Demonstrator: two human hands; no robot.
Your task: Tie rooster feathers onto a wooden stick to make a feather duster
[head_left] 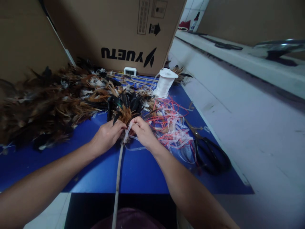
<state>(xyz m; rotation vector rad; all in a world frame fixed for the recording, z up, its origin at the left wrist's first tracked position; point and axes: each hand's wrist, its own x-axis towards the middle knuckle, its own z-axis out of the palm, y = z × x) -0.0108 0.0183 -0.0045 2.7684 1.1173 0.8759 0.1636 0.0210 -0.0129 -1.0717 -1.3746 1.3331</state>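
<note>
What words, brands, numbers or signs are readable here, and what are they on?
"YUETU": upside down on the big cardboard box, beside a dark leaf-like logo.
A black arrow sign, on the same box: it points right.
Printed panels above: too small to read.
Small white device: no readable figures on its dark screen.
Bottle at the back: label too blurred.

Flat blue tabletop (145, 178): heap of brown-and-black feathers (78, 98) at left; upright white spool (164, 84), upper right of centre; tangled red and translucent strips (175, 138), right of centre; black-handled scissors (212, 157), lower right.
</note>
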